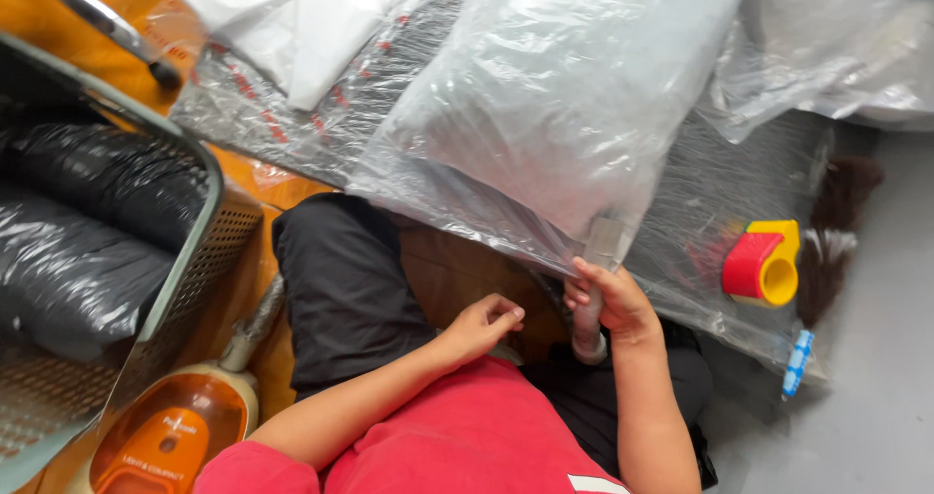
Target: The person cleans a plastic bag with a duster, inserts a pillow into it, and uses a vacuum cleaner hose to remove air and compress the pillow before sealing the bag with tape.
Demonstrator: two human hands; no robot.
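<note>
Right hand (615, 299): grip wrapped tight round a pale grey vacuum hose nozzle (593, 290), fingers curled fully over it, thumb side up, nozzle upright and its flat tip pushed against the lower edge of a clear plastic storage bag (545, 114) stuffed with white bedding. That bag lies tilted across the person's lap, over black trousers (345, 280), lower corner right at the nozzle. Left hand (482, 327): grip loose, fingers half curled toward the palm, thumb and forefinger nearly touching, holding nothing that can be made out; sits just beside the right hand, below the bag edge. Second flat bag (720, 192) under the first, carrying a red and yellow valve cap (764, 263) and a blue slider clip (796, 363) at its edge, both well to the right of the hands. Orange canister vacuum (170, 436) on the floor at lower left, beside a perforated basket (209, 231) holding dark bagged bundles (88, 231).
</note>
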